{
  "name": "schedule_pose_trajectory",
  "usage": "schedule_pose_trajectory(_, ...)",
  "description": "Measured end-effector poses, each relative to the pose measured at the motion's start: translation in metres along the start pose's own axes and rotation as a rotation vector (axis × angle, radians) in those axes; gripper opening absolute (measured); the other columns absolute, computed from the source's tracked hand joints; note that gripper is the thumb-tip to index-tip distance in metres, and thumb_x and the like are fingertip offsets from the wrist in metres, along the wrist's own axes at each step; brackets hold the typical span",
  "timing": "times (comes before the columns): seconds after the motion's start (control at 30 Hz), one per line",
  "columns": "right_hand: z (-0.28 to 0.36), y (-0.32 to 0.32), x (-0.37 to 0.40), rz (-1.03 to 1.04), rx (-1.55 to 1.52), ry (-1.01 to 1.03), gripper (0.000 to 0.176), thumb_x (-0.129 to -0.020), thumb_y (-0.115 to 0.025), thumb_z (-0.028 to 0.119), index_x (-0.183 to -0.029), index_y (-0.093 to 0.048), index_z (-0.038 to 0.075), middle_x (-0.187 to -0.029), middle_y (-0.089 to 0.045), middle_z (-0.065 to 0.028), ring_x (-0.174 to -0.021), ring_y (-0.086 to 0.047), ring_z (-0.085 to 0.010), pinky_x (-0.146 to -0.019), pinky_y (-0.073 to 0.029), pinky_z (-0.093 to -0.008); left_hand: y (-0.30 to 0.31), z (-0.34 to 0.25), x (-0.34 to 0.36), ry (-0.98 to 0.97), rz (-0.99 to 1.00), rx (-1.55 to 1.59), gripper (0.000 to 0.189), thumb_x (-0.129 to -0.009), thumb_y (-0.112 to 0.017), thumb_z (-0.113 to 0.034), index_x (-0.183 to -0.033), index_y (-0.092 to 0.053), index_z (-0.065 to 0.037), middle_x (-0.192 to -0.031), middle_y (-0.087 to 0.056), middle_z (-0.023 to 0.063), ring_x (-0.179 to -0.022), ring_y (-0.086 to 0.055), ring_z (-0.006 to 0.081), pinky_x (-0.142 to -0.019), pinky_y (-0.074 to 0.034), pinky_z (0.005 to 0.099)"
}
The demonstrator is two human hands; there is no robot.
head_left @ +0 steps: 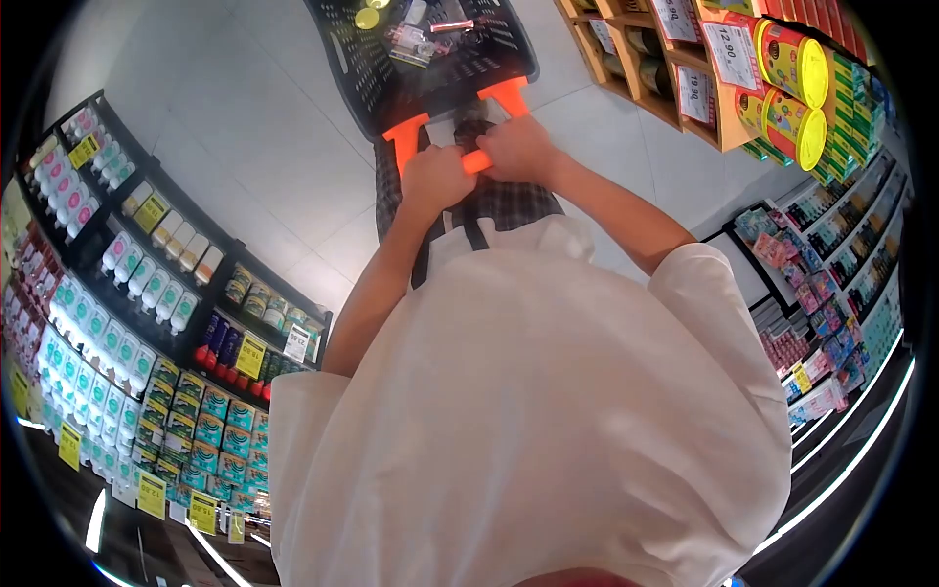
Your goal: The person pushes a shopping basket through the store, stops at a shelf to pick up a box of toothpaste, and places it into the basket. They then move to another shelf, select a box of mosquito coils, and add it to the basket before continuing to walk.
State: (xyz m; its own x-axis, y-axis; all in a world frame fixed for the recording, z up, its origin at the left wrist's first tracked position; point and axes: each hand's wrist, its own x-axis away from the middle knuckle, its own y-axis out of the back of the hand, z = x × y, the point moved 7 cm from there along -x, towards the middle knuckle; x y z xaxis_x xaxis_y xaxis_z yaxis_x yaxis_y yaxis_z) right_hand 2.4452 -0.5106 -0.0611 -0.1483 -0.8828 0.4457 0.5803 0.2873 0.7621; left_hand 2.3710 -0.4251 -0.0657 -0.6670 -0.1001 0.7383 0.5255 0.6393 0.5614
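Observation:
A black plastic shopping basket point(364, 93) with perforated walls is in front of me at the top of the view. Both hands are wrapped round its orange handle point(476, 161): my left hand point(437, 178) on the left part, my right hand point(521, 150) close beside it on the right. Inside the basket lie a yellow round item point(367, 18), a small patterned packet point(413, 45) and a thin pink-and-white packet point(452, 26). Their exact kinds are too small to tell. My fingers are partly hidden behind the backs of my hands.
Curved-looking shelves of white pump bottles point(155, 289) and boxed goods point(220, 435) stand on the left. A wooden display point(729, 117) with yellow-lidded tubs point(794, 127) is at the upper right. Small hanging packets point(822, 313) fill a rack on the right. Pale floor tiles point(235, 127) run between.

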Motion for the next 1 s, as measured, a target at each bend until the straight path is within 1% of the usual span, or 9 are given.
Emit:
schedule_pose_trajectory(0.17,-0.004,0.004,-0.012,0.163,-0.109,-0.099,0.029,-0.067,-0.068,0.036,-0.081,-0.067,0.01,-0.083,-0.067,-0.008,-0.079,-0.066,-0.0276,-0.064,-0.051,-0.0406,0.012,0.0,-0.005,-0.142,0.068,0.082,0.028,-0.074,-0.064,-0.032,-0.089,-0.068,-0.009,-0.083,-0.068,0.0144,-0.084,-0.063,0.0336,-0.072,-0.053,0.0443)
schedule_pose_trajectory(0.23,-0.001,0.021,-0.016,0.212,-0.263,-0.122,0.033,-0.065,-0.07,0.037,-0.081,-0.066,0.009,-0.091,-0.067,-0.0093,-0.086,-0.065,-0.0272,-0.068,-0.051,-0.04,0.011,0.005,-0.011,-0.271,0.313,0.318,0.031,-0.076,-0.07,-0.031,-0.092,-0.066,-0.005,-0.083,-0.067,0.0118,-0.081,-0.065,0.0257,-0.072,-0.052,0.037)
schedule_pose_trajectory(0.33,-0.007,0.017,-0.031,0.471,-0.559,-0.273,0.063,-0.066,-0.075,0.048,-0.111,-0.062,0.005,-0.1,-0.066,-0.0091,-0.093,-0.063,-0.0244,-0.077,-0.051,-0.0352,0.018,0.029,-0.04,-0.41,0.582,0.772,0.03,-0.08,-0.074,-0.024,-0.095,-0.065,0.0,-0.085,-0.066,0.0076,-0.08,-0.062,0.0145,-0.073,-0.049,0.0277)
schedule_pose_trajectory(0.4,-0.019,0.003,-0.054,0.567,-0.933,-0.385,0.084,-0.069,-0.074,0.058,-0.129,-0.053,0.004,-0.101,-0.066,-0.0085,-0.093,-0.062,-0.0221,-0.081,-0.049,-0.0319,0.023,0.067,-0.087,-0.261,0.561,0.952,0.025,-0.083,-0.07,-0.021,-0.096,-0.065,0.0,-0.083,-0.067,0.0076,-0.078,-0.064,0.0153,-0.072,-0.049,0.0279)
schedule_pose_trajectory(0.5,-0.06,-0.03,-0.119,0.124,-1.448,-0.58,0.052,-0.084,-0.069,0.038,-0.118,-0.059,0.0,-0.087,-0.067,-0.0085,-0.079,-0.063,-0.0135,-0.068,-0.051,-0.0273,0.025,0.13,-0.184,-0.103,0.157,0.605,0.021,-0.082,-0.069,-0.019,-0.091,-0.066,0.0,-0.079,-0.069,0.0102,-0.075,-0.067,0.0186,-0.071,-0.05,0.0292)
schedule_pose_trajectory(0.6,-0.121,-0.094,-0.178,-0.371,-1.48,-0.904,0.037,-0.086,-0.066,0.022,-0.114,-0.059,-0.002,-0.082,-0.067,-0.0089,-0.067,-0.064,-0.0132,-0.06,-0.053,-0.0261,0.012,0.17,-0.276,-0.025,-0.081,0.459,0.022,-0.074,-0.071,-0.021,-0.087,-0.067,-0.003,-0.085,-0.069,0.0153,-0.084,-0.067,0.0306,-0.076,-0.052,0.0378)
schedule_pose_trajectory(0.7,-0.165,-0.15,-0.229,-0.427,-1.43,-1.148,0.044,-0.081,-0.065,0.018,-0.121,-0.055,0.001,-0.083,-0.071,-0.0128,-0.074,-0.069,-0.0212,-0.069,-0.055,-0.0316,-0.003,0.19,-0.356,-0.04,-0.115,0.351,0.03,-0.07,-0.072,-0.018,-0.094,-0.063,-0.004,-0.092,-0.067,0.0214,-0.09,-0.064,0.04,-0.079,-0.052,0.0451)
schedule_pose_trajectory(0.8,-0.197,-0.187,-0.268,-0.266,-0.918,-1.131,0.052,-0.077,-0.063,0.019,-0.126,-0.052,0.005,-0.092,-0.069,-0.0176,-0.093,-0.065,-0.0362,-0.088,-0.05,-0.0406,-0.031,0.205,-0.424,-0.027,-0.114,0.246,0.038,-0.071,-0.071,-0.014,-0.104,-0.057,-0.004,-0.103,-0.061,0.0232,-0.097,-0.06,0.0417,-0.083,-0.05,0.0452)
schedule_pose_trajectory(1.0,-0.216,-0.252,-0.294,-0.301,-1.064,-1.229,0.056,-0.078,-0.063,0.02,-0.129,-0.048,0.002,-0.098,-0.068,-0.0187,-0.096,-0.064,-0.0376,-0.089,-0.049,-0.0406,-0.094,0.198,-0.504,-0.156,-0.096,0.175,0.044,-0.072,-0.07,-0.006,-0.112,-0.05,-0.004,-0.117,-0.051,0.0224,-0.101,-0.058,0.0415,-0.085,-0.049,0.0461)
